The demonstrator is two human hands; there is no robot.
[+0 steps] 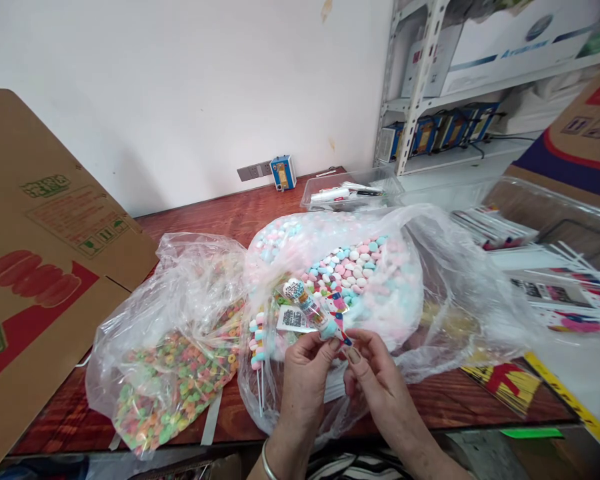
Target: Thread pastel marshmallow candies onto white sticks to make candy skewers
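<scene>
A slim, clear candy packet (314,313) with a dotted round top and colourful print slants up to the left from my fingers. My left hand (305,377) pinches its lower end between thumb and fingertips. Close beside it, my right hand (380,380) has its thumb and fingers closed on the printed bottom tip. Under and behind them spreads a large clear bag (445,293) full of pastel pink, white and blue candies (355,267). Candy skewers (257,340) on white sticks lie to the left of my hands. A white printed card (294,319) sits partly behind the packet.
To the left are a clear bag of coloured ring candies (180,380) and a cardboard box (45,220). Behind stands a plastic tray (310,203) with pens. Packed sticks (570,287) lie at right, below a metal shelf (420,87). A blue device (283,172) stands by the wall.
</scene>
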